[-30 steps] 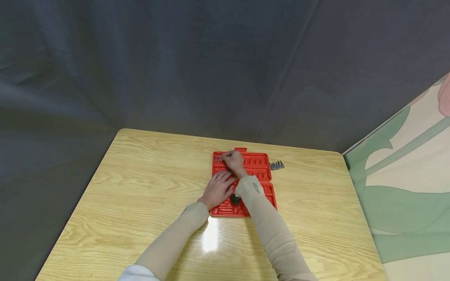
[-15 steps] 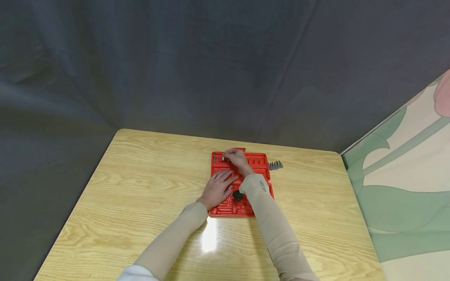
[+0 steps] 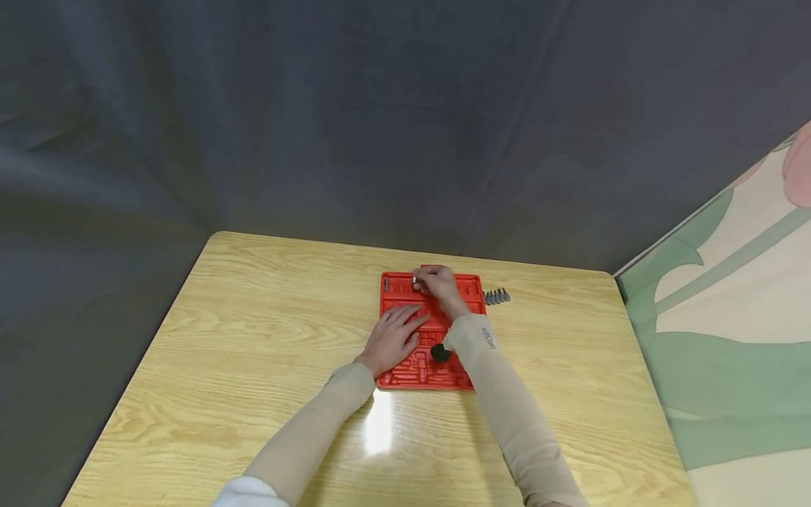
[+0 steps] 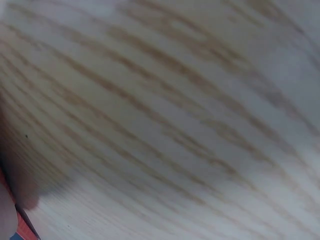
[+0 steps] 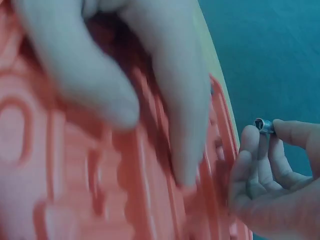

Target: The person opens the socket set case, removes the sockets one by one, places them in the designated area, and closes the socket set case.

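A red socket-set case [image 3: 405, 382] lies unfolded on the table, its moulded slots facing up. My left hand [image 3: 389, 339] rests on its left side with fingers extended; in the right wrist view that hand [image 5: 180, 75] looms large and blurred over the case. Above the far half, my right hand [image 3: 441, 287] pinches a small silver socket [image 5: 265, 126] between thumb and fingertips, its hollow end showing in the right wrist view. One more socket [image 3: 386, 284] sits in the far left slot. In the left wrist view, only fingertips [image 4: 27, 195] appear at the lower left edge.
Several metal bits or sockets [image 3: 496, 296] stand in a row on the wooden table [image 3: 272, 331], just right of the case. A black round object [image 3: 440, 353] is at the right wrist. A dark curtain [image 3: 380, 127] hangs behind the table.
My right hand has lifted slightly and moved right along the far half of the case, carrying the socket with it. The left hand has stayed in place.
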Demonstrator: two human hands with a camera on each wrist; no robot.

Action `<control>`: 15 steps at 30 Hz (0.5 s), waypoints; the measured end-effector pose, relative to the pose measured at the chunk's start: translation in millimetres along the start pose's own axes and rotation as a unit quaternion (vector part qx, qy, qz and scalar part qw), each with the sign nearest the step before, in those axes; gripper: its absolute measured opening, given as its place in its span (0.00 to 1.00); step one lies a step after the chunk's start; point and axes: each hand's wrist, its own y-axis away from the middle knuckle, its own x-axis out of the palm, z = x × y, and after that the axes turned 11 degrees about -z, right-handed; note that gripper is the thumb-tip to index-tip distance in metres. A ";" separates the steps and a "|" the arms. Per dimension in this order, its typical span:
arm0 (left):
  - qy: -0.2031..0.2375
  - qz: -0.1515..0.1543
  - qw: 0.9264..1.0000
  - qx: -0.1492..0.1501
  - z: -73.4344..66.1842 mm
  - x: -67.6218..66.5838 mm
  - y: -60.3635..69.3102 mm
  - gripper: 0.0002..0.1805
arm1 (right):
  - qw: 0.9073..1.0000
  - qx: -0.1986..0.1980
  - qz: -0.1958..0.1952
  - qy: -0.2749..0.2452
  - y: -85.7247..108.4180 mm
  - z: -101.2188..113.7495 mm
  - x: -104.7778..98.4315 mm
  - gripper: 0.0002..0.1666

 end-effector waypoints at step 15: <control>0.010 0.013 1.000 -0.016 0.2 0.2 1.3 0.24 | 0.995 0.022 -0.085 -0.039 -11.5 1.5 -123.6 0.19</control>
